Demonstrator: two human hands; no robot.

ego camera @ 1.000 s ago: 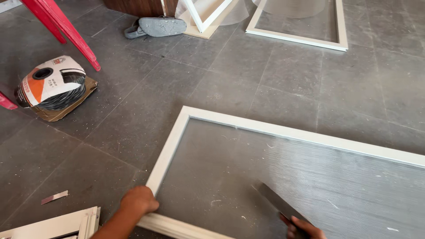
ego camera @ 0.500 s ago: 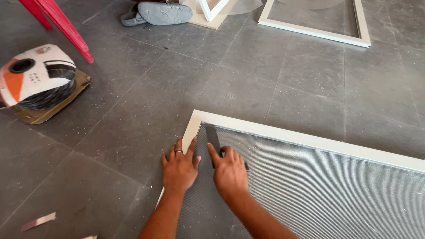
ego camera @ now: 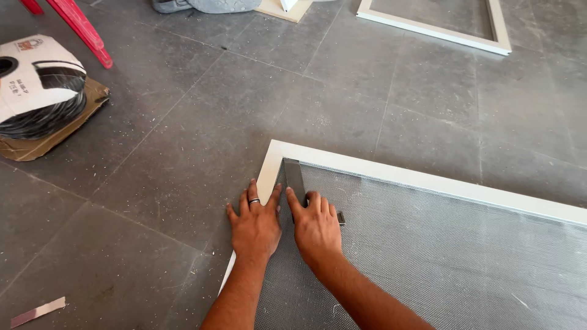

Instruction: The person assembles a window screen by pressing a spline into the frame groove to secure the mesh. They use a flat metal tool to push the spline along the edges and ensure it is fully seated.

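Note:
A white window frame (ego camera: 391, 174) with grey mesh screen (ego camera: 440, 256) lies flat on the tiled floor. My left hand (ego camera: 255, 223), wearing a ring, rests palm down with spread fingers over the frame's left rail near the top left corner. Right beside it, my right hand (ego camera: 316, 227) grips a flat dark tool (ego camera: 295, 177) whose blade points into that corner, along the inner edge of the frame. The tool's handle is mostly hidden under my palm.
A coil of black cord in a white and orange wrapper (ego camera: 38, 91) sits on cardboard at the left. Red chair legs (ego camera: 79, 27) stand at top left. Another white frame (ego camera: 440, 27) lies at the top. A thin strip (ego camera: 36, 311) is at bottom left.
Both hands came up from the frame's lower edge to its top left corner, and the tool now lies along the corner. The view has drifted slightly closer.

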